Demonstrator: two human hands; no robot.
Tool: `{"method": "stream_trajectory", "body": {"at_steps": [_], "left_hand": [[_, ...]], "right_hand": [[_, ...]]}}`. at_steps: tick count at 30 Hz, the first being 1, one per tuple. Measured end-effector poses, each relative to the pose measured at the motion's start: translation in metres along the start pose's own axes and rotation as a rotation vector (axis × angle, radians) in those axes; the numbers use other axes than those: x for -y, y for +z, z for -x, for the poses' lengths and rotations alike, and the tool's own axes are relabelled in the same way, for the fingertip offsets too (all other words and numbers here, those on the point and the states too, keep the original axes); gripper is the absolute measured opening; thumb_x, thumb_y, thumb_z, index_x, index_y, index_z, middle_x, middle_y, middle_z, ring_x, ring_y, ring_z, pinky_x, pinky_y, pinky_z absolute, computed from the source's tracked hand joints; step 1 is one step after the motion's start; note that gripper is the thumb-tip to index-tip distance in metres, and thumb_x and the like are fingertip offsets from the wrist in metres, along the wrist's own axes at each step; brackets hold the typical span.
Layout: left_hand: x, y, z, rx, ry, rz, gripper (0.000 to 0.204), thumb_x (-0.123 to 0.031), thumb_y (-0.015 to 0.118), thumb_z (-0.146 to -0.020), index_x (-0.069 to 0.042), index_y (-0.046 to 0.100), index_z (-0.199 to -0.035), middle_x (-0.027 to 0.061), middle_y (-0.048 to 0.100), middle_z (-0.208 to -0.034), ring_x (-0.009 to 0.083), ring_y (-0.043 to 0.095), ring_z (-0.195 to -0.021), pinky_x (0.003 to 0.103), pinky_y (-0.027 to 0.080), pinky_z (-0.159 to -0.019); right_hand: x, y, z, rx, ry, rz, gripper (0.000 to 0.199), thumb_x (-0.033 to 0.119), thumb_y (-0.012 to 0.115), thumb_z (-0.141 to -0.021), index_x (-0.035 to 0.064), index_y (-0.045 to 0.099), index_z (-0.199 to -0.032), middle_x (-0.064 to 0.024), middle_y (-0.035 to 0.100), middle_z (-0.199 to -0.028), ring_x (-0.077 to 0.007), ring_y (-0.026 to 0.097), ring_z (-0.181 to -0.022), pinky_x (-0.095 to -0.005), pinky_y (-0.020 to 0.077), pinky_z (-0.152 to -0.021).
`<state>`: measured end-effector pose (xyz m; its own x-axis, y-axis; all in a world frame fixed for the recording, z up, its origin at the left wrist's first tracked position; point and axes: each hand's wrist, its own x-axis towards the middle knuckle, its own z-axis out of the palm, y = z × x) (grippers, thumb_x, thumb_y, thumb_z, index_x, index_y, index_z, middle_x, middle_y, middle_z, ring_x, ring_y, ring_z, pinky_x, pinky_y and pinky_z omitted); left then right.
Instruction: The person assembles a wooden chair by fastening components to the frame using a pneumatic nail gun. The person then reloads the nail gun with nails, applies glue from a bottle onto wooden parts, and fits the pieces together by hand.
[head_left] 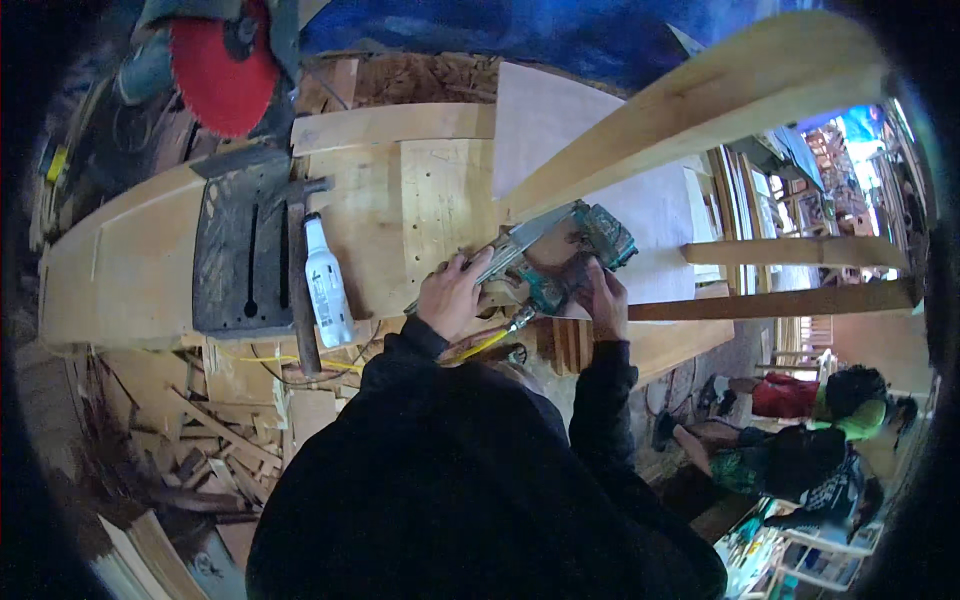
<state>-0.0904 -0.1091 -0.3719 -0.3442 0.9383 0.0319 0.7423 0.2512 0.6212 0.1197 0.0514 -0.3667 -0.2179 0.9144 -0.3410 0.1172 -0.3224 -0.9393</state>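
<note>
A teal, worn nail gun (606,236) lies tilted over the workbench in front of me, its long metal magazine slanting down to the left. My left hand (450,300) is closed on the magazine, fingers over its top. At the other side, my right hand (604,300) grips the gun's body; its fingertips are partly hidden. A yellow air hose (485,345) joins the gun at a metal coupling near my left wrist. Left of my hands lie a white bottle (328,285) and a hammer (303,300) with a dark handle.
A red circular saw blade (225,80) hangs above a black slotted metal base (225,260) at left. One long wooden board (700,110) juts toward the upper right, over a pale sheet (545,120). Wood scraps (225,435) litter the lower left. Two people (800,455) are at lower right.
</note>
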Motion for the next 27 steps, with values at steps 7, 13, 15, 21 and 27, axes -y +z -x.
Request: {"method": "stream_trajectory", "body": {"at_steps": [7,13,15,21,27], "left_hand": [[-0.018,0.008,0.018,-0.082,0.098,-0.009,0.059,-0.014,0.059,-0.079,-0.018,0.041,-0.134,0.021,0.056,-0.105,0.0372,0.06,-0.084,0.044,0.052,-0.07],[-0.037,-0.011,0.064,0.007,0.028,-0.007,0.058,-0.01,0.06,-0.078,-0.014,0.041,-0.133,0.0181,0.05,-0.113,0.0378,0.056,-0.094,0.043,0.05,-0.076],[-0.041,-0.011,0.073,-0.007,0.035,0.002,0.06,-0.011,0.06,-0.079,-0.014,0.04,-0.135,0.0194,0.05,-0.114,0.0385,0.054,-0.096,0.044,0.049,-0.079],[-0.062,-0.018,0.098,-0.066,0.048,-0.004,0.061,-0.011,0.058,-0.081,-0.014,0.036,-0.138,0.0233,0.048,-0.118,0.0413,0.051,-0.103,0.044,0.046,-0.086],[-0.089,-0.023,0.122,0.0,-0.025,0.105,0.061,-0.008,0.059,-0.081,-0.012,0.038,-0.137,0.0237,0.049,-0.118,0.0401,0.051,-0.106,0.043,0.044,-0.089]], "right_hand": [[-0.047,0.001,-0.046,-0.115,-0.046,-0.282,0.036,0.031,0.068,-0.082,0.004,0.062,-0.105,-0.0028,0.063,-0.094,-0.012,0.058,-0.079,-0.0272,0.0472,-0.065],[-0.022,0.017,0.026,0.021,0.098,-0.57,0.019,0.026,0.06,-0.087,0.008,0.056,-0.093,-0.0026,0.054,-0.069,-0.0134,0.052,-0.056,-0.0271,0.0457,-0.052],[-0.01,0.019,0.043,0.009,0.101,-0.599,0.018,0.026,0.059,-0.088,0.0087,0.055,-0.093,-0.0029,0.054,-0.071,-0.0129,0.052,-0.057,-0.0262,0.0448,-0.052],[0.012,0.019,0.073,0.085,0.099,-0.645,0.016,0.021,0.056,-0.09,0.0059,0.052,-0.094,-0.0038,0.052,-0.071,-0.0128,0.05,-0.058,-0.0263,0.043,-0.05],[0.02,-0.002,0.084,0.194,0.084,-0.669,0.016,0.02,0.056,-0.089,0.0054,0.051,-0.094,-0.0042,0.051,-0.071,-0.0138,0.05,-0.058,-0.0261,0.0421,-0.05]]}}
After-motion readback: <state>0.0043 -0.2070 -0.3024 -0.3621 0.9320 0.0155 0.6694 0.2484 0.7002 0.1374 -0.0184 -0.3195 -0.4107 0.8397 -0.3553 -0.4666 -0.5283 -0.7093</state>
